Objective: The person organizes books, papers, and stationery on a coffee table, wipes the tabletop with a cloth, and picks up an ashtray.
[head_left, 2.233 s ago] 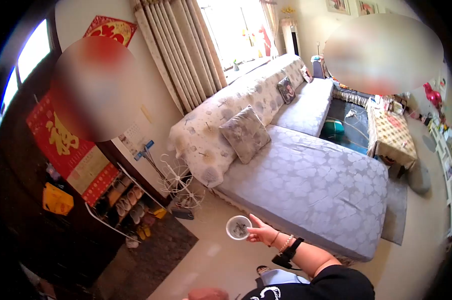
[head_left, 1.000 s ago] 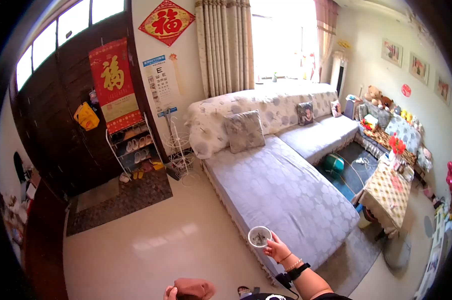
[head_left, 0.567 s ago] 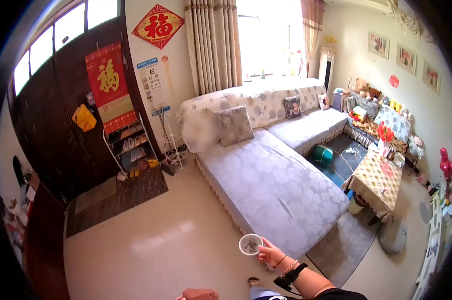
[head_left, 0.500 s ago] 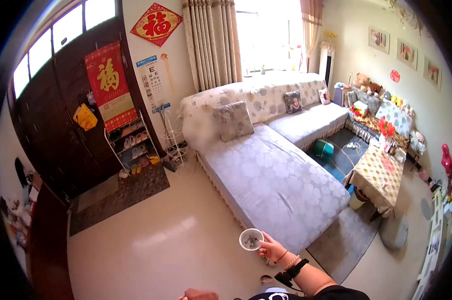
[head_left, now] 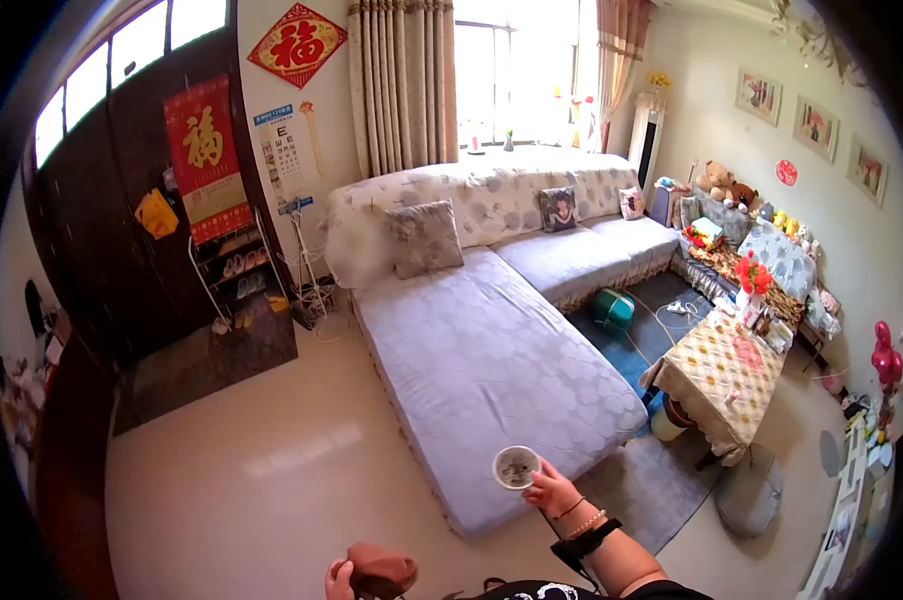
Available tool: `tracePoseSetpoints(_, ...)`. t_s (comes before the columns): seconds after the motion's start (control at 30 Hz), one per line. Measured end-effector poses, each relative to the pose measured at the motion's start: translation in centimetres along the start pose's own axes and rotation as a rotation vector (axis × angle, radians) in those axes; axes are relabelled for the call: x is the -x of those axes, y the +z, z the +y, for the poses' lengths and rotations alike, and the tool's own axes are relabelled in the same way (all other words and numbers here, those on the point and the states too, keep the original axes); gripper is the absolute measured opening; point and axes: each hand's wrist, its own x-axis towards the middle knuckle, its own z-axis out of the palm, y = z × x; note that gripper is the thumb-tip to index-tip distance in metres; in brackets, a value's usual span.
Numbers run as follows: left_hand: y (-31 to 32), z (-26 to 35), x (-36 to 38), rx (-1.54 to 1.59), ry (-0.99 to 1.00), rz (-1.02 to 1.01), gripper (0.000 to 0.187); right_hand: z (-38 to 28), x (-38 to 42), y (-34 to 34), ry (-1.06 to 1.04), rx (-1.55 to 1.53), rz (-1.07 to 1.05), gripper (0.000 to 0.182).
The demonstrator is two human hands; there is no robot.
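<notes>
In my right hand (head_left: 554, 492) is a white cup (head_left: 502, 482), its fingers closed on the cup's right side. The cup is seen from above, with dark bits and something greyish inside. It is over the near end of the lilac-covered sofa (head_left: 501, 370). At the bottom edge, my left hand (head_left: 340, 580) is closed on a folded reddish-brown cloth (head_left: 383, 572). Only part of that hand shows, and the cloth hides some of its fingers.
To the right stands a table (head_left: 726, 365) with a patterned cloth, red flowers and small items. A grey pouf (head_left: 749, 495) sits on the floor near a grey rug (head_left: 661, 480). A shoe rack (head_left: 233, 270) stands by the dark door (head_left: 81, 250). A green round thing (head_left: 613, 312) lies beyond the sofa.
The view has shifted, so the sofa and table appear further left. My left hand and the brown cloth have come up further into view. The cup remains in my right hand.
</notes>
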Motion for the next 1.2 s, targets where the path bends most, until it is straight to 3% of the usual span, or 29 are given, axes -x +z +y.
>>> tracePoseSetpoints(0.1, 2.8, -1.8, 0.8, -0.041, 0.006, -0.102, 0.026, -3.1, 4.5, -3.1, -0.057, 0.053, 0.174, 0.053)
tracePoseSetpoints(0.13, 3.4, -1.2, 2.3, 0.109, 0.003, -0.176, 0.021, -3.9, 5.5, -3.6, -0.054, 0.057, 0.162, 0.053)
tracePoseSetpoints(0.2, 6.0, 0.1, 4.3, 0.122, 0.005, -0.130, 0.016, -4.4, 7.2, -4.6, -0.092, 0.109, 0.258, 0.039)
tracePoseSetpoints(0.27, 7.2, 0.0, 5.9, 0.125, 0.010, -0.079, 0.012, -3.9, 8.1, -6.2, -0.108, 0.069, 0.256, 0.038)
tracePoseSetpoints(0.5, 6.6, -0.7, 10.5, 0.064, -0.039, -0.143, 0.016, -1.1, 11.2, -4.9, -0.135, -0.068, 0.106, 0.039)
tracePoseSetpoints(0.63, 2.8, -7.9, 9.6, -0.033, 0.148, -0.036, 0.022, 0.1, 14.0, -2.6, -0.075, 0.049, 0.310, 0.039)
tracePoseSetpoints(0.83, 2.5, -11.7, 11.6, 0.172, -0.230, -0.014, 0.020, 1.7, 18.2, -4.7, -0.078, 0.051, 0.221, 0.047)
tracePoseSetpoints(0.97, 3.9, -13.2, 10.1, 0.036, -0.271, -0.234, 0.024, 0.5, 21.9, -7.9, -0.170, 0.046, 0.254, 0.048)
tracePoseSetpoints(1.0, 6.2, -11.7, 10.4, 0.098, -0.309, -0.305, 0.025, 0.1, 22.6, -8.8, -0.175, 0.035, 0.295, 0.049)
tracePoseSetpoints(1.03, 8.0, -10.0, 11.7, -0.125, -0.111, -0.336, 0.026, -0.3, 23.4, -9.6, -0.175, 0.029, 0.334, 0.050)
tracePoseSetpoints(1.1, 11.0, -9.9, 11.7, -0.187, -0.055, -0.366, 0.028, -1.8, 25.6, -11.5, -0.200, 0.025, 0.367, 0.052)
tracePoseSetpoints(1.2, 17.5, -9.9, 13.7, -0.090, -0.107, -0.345, 0.024, -5.4, 29.1, -15.2, -0.267, 0.008, 0.375, 0.060)
